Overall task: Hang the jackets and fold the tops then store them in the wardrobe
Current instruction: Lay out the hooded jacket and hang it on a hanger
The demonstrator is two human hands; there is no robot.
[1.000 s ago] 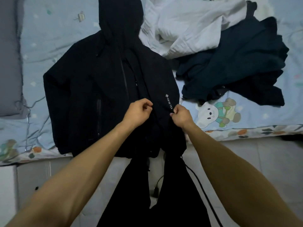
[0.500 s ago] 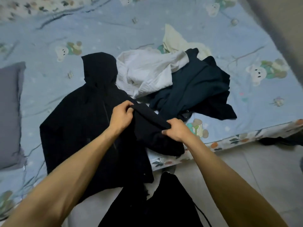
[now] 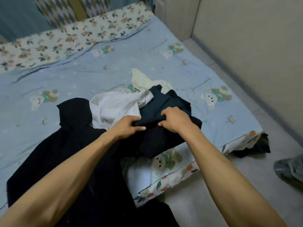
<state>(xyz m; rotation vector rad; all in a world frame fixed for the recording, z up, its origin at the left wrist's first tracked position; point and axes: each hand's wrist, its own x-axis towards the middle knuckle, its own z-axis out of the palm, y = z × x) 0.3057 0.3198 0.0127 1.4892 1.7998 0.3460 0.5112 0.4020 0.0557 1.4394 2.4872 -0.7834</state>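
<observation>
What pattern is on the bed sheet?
Light blue bed sheet printed with cartoon bears; head view.

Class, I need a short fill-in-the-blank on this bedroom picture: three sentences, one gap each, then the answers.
1. Both hands grip the black jacket, the left hand and the right hand holding its ____.
2. The jacket's hood lies beside a crumpled ____ garment.
3. The bedsheet is printed with cartoon ____.

Answers: sleeve; white; bears
</observation>
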